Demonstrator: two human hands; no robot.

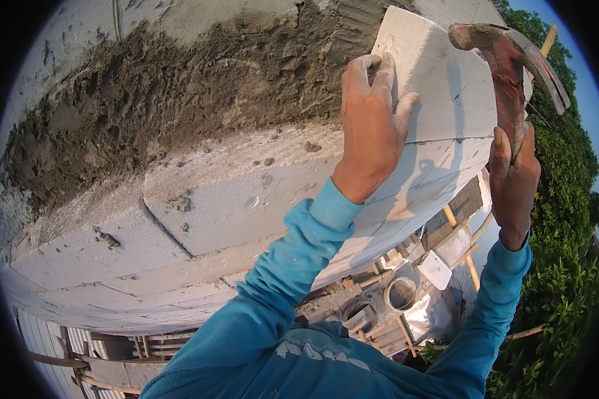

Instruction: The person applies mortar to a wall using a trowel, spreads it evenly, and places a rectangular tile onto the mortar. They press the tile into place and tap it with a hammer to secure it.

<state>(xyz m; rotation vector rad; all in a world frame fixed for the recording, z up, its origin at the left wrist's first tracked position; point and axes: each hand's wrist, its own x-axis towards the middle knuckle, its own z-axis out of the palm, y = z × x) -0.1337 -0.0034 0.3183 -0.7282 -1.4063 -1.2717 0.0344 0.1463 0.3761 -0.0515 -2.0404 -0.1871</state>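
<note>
A white lightweight masonry block [446, 86] sits on top of the wall at the upper right, at the end of a mortar bed [180, 93]. My left hand [373, 126] rests against the block's left end and near face. Its fingers are bent and its thumb stands apart. Farther right, my right hand [514, 179] is closed around the handle of a worn claw hammer [506, 73] with a reddish, rusty head. The hammer head is raised beside the block's right part. Shadows of my hand and the hammer fall on the block and wall.
The white block wall [226, 199] curves across the view, with mortar crumbs on its ledge. Far below are a scaffold with wooden poles [472, 269], a round bucket [401, 292] and a white slab [435, 269]. Dense green foliage [559, 266] borders the right side.
</note>
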